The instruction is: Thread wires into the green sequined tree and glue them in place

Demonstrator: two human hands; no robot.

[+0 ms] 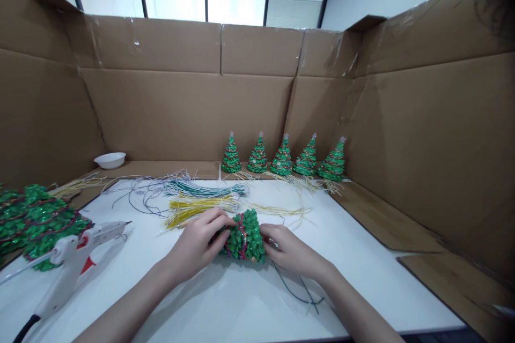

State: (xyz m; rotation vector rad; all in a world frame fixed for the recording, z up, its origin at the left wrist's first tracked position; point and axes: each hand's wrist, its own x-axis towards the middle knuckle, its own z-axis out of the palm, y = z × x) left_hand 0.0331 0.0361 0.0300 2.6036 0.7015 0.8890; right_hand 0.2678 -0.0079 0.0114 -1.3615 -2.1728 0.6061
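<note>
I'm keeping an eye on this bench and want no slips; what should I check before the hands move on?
1. Left hand on the green tree: ok, touching its side.
2. Right hand grip: cannot tell, partly hidden.
3. Glue gun apart from both hands: ok, off to the left.
4. Glue gun cold: cannot tell.
5. Dark wire clear of the right hand: not ok, trailing close beside it.
</note>
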